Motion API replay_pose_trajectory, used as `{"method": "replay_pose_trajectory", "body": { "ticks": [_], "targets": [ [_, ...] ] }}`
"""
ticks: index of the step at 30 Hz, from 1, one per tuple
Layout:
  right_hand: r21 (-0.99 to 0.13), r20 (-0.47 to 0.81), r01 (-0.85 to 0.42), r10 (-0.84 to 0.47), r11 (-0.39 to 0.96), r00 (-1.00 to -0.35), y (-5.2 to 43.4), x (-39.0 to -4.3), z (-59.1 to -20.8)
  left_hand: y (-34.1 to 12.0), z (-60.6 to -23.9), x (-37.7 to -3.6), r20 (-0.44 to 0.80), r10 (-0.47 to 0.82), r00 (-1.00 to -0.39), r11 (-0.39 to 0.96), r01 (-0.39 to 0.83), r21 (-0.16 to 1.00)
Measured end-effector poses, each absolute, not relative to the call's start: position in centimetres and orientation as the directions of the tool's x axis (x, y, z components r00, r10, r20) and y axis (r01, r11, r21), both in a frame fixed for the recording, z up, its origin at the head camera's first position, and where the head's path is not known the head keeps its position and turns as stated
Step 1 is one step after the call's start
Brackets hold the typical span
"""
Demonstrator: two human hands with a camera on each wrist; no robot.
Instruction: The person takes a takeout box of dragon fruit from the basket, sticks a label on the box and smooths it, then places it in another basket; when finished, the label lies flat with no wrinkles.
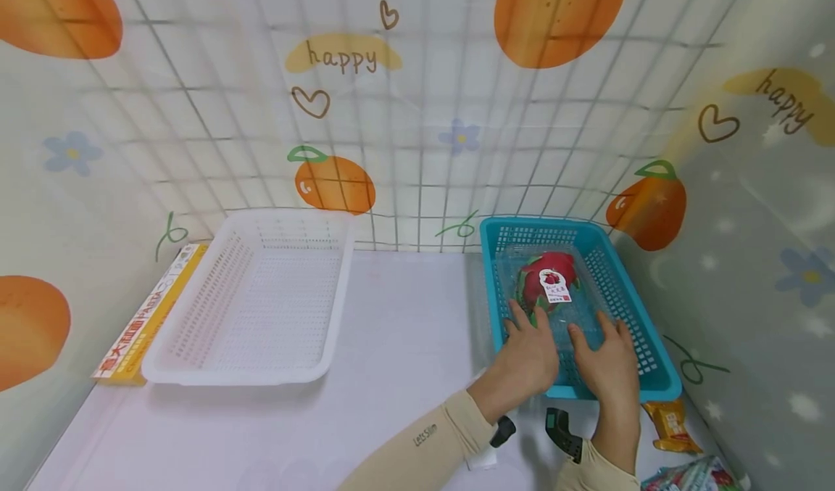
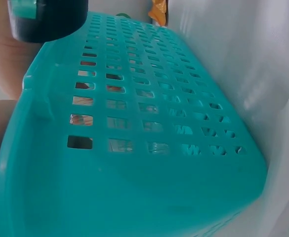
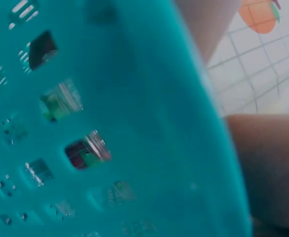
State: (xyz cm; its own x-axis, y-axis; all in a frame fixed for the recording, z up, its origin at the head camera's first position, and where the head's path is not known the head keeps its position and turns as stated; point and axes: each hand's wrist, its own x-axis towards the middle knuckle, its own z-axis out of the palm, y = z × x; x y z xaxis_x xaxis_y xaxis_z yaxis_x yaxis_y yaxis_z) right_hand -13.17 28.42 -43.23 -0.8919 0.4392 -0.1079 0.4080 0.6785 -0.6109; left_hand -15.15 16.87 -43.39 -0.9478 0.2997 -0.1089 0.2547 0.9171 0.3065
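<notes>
A blue slotted basket (image 1: 652, 331) stands at the right of the table. Inside it lies a clear plastic box (image 1: 590, 299) holding a red and green dragon fruit (image 1: 544, 273) with a white label. Both hands reach over the basket's near rim. My left hand (image 1: 527, 349) lies on the near left part of the clear box, fingers spread and fairly straight. Beside it, my right hand (image 1: 608, 357) rests on the near right part, also with straight fingers. The left wrist view is filled by the basket's wall (image 2: 149, 123). In the right wrist view the fruit (image 3: 82, 153) shows through the wall's (image 3: 149, 123) holes.
A white slotted basket (image 1: 196, 360) sits on the table at the left, with a long yellow box (image 1: 150, 317) against its left side. An orange snack packet (image 1: 668, 426) and a colourful packet (image 1: 691, 476) lie near the front right corner. Patterned walls close in the back and both sides.
</notes>
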Motion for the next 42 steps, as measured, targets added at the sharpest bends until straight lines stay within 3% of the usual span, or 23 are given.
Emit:
{"method": "replay_pose_trajectory", "body": {
  "ticks": [42],
  "targets": [
    [-0.584,-0.106,0.435,0.467,0.685,-0.878,27.79,-13.14,-43.77,17.02,-43.88,-14.91,-0.074,0.307,-0.949,0.937,0.288,0.197]
  ]
}}
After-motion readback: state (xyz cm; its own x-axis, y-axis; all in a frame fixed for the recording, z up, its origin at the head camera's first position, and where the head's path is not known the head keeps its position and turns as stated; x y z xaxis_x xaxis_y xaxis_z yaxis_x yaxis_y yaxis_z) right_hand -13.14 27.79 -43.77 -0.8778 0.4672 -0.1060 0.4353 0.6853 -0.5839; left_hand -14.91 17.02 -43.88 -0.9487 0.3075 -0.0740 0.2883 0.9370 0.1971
